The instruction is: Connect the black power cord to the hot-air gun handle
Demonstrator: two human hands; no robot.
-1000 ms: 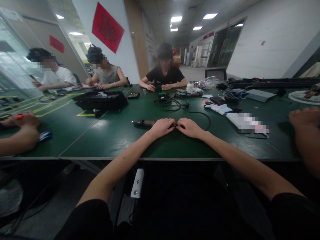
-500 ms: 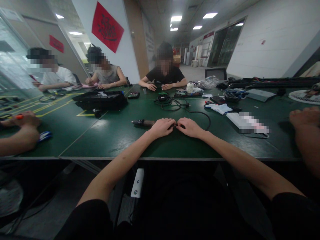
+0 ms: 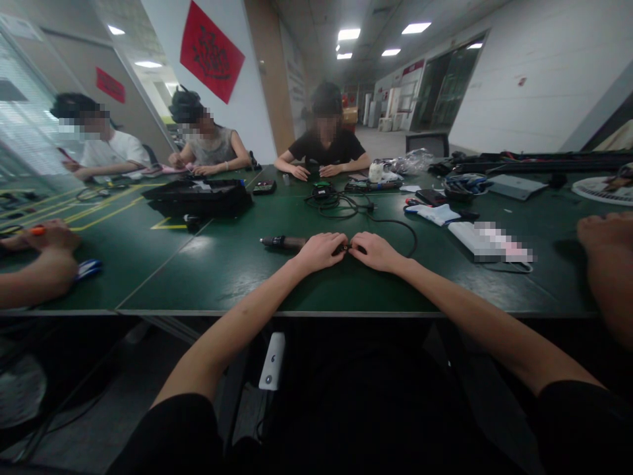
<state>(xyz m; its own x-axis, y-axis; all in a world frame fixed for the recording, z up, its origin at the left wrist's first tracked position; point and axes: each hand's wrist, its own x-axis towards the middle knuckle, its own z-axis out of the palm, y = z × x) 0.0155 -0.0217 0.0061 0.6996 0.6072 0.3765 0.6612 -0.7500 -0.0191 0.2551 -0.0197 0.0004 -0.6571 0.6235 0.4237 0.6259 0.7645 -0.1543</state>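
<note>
An electric screwdriver (image 3: 283,243) with a metal tip and a brownish, see-through-looking body lies on the green table, its tip pointing left. My left hand (image 3: 322,252) is closed over its rear end, which the fingers mostly hide. Close beside it, my right hand (image 3: 374,252) is closed, fingertips pinched by a small dark piece between the two hands. A black cable (image 3: 414,236) curves from a coil down behind my right hand and appears to end in its fingers. How the small dark piece joins the screwdriver is too small to make out.
Beyond my hands lies the coiled cable (image 3: 341,210). A black tray (image 3: 198,198) is at the left; a white-blue cloth (image 3: 435,214) and a white box (image 3: 467,239) are at the right. Neighbours' arms rest on both sides, and several people sit opposite.
Both hands stay in nearly the same place, close together, with only tiny finger shifts. The screwdriver and cable have not visibly moved.
</note>
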